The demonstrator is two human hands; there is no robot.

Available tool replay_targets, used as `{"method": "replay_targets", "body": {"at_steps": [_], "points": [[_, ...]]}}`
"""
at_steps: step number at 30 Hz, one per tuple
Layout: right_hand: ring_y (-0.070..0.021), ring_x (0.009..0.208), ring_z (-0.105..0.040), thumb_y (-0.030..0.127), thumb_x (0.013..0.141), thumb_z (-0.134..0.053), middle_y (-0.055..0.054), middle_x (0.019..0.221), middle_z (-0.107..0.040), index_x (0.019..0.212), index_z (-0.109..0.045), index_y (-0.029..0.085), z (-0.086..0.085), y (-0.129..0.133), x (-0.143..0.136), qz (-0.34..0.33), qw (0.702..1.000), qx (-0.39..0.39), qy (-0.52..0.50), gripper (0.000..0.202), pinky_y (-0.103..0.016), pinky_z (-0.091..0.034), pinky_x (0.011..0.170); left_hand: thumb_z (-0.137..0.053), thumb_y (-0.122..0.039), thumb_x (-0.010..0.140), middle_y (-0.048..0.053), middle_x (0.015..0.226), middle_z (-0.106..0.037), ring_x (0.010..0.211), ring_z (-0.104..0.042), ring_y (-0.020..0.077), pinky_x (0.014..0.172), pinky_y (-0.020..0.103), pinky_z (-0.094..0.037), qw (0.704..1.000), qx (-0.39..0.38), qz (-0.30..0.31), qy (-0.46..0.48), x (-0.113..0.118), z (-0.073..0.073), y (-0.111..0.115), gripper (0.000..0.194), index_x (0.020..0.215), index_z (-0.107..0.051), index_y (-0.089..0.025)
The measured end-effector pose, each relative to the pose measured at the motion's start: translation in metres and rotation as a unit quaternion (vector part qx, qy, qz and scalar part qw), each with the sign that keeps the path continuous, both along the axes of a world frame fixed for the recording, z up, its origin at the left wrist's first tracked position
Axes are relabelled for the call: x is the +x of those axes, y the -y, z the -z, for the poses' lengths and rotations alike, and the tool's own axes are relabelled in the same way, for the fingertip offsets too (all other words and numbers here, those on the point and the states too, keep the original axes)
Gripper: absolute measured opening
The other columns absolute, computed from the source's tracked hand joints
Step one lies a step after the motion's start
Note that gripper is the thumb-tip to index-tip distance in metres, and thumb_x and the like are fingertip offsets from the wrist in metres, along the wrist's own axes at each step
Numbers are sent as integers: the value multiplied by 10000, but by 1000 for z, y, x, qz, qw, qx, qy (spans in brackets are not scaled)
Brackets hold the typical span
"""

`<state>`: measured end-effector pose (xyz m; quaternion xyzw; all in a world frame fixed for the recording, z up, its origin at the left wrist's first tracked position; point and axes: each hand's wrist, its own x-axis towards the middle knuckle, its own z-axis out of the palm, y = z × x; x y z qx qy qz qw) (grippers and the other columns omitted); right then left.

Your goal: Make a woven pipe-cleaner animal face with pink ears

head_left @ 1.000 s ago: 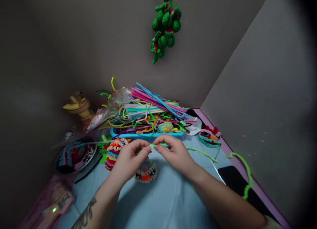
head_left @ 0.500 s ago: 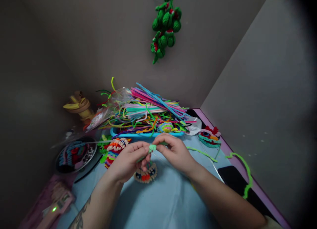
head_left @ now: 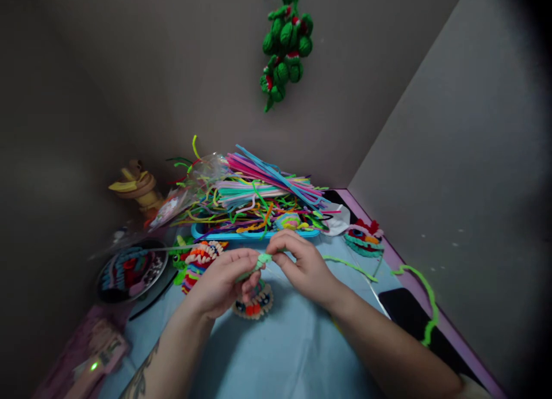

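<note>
Over the middle of the table, my left hand (head_left: 228, 275) pinches a mint-green pipe cleaner (head_left: 263, 260) that is bent into a small twisted lump. The thumb and fingertips of my right hand (head_left: 299, 267) close on the lump's other side. Below my hands lies a beige, orange and dark blue pipe-cleaner piece (head_left: 255, 304), partly covered by my left fingers. Just beyond my left wrist are a striped multicoloured piece (head_left: 200, 264) and a green one (head_left: 181, 255).
Behind my hands, a blue tray (head_left: 224, 236) overflows with colourful pipe cleaners (head_left: 259, 186). A round dish (head_left: 161, 269) stands left, a pink device with a green light (head_left: 101, 353) nearer. At right are a red-and-teal piece (head_left: 364, 238) and a bright green strand (head_left: 425, 295).
My fingers have shifted slightly on the mint-green pipe cleaner, and the lump looks a little turned. Both hands still hold it in nearly the same place.
</note>
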<state>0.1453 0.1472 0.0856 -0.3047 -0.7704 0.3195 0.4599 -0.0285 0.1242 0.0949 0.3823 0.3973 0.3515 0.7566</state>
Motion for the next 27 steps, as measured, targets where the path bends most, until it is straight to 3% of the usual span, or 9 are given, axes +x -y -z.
{"method": "replay_targets", "body": {"at_steps": [5,9,14,19,27], "points": [[-153,851,-531,85,832,-455,-44,857,-561,854,-569,196,2,0,0,-5,999,43,1,161,-301,-445,768,-549,-336,793,-41,455,-421,356,-310,40,337,158,-315,1000,-4,21,13,0,4,0,222,706,-561,-132],[-156,865,-541,91,829,-467,-51,878,-567,845,-579,204,3,-1,1,0,997,73,6,160,-308,-452,770,-580,-359,776,-35,529,-462,402,-388,51,379,165,-344,999,29,-5,-30,-2,4,-1,219,725,-553,-148],[-158,869,-559,152,779,-579,-45,879,-578,809,-586,194,-1,0,2,2,999,30,-11,52,-293,-456,771,-645,-348,728,-39,590,-477,500,-443,61,477,169,-377,986,120,-62,-100,-4,1,-2,208,787,-584,-158],[-132,756,-584,179,780,-582,-20,829,-634,893,-602,191,-3,2,0,12,997,-66,24,116,-233,-454,656,-631,-355,737,-12,645,-517,582,-483,94,542,195,-412,966,179,-77,-169,-3,-3,-1,206,793,-601,-159],[-134,731,-593,161,773,-589,-9,767,-646,804,-623,197,-2,3,-1,52,998,-17,14,59,-252,-452,694,-649,-352,716,6,707,-571,609,-521,107,567,212,-439,963,178,-86,-185,-1,-3,1,213,809,-599,-168]]}}
